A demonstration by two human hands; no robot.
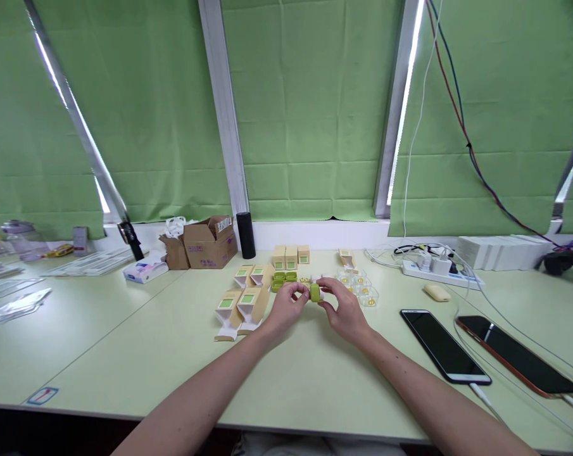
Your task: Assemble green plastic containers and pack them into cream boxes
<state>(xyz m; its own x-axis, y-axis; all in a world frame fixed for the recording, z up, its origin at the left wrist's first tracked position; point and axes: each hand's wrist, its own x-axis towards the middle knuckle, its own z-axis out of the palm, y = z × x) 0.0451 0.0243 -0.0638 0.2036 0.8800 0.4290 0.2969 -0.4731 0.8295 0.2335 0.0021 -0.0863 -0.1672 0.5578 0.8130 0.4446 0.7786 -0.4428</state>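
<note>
Between the fingertips of both hands is a small green box [315, 292], raised a little above the table. My left hand [289, 306] is closed, its thumb and index finger pinched at the box's left side. From the right, my right hand [347, 311] grips it between thumb and fingers. Small green cases [284, 278] stand just beyond my left hand. Tiny yellow pieces [305, 280] lie behind the held box, partly hidden. Clear round containers with gold-coloured bits inside [365, 290] sit beside my right hand.
Opened kraft boxes [252, 303] lie left of my hands, with closed kraft boxes [290, 256] behind. Two phones on cables [445, 345] [518, 353] lie at right, near a power strip [440, 273]. A brown carton [210, 244] and black cylinder [245, 235] stand at back left.
</note>
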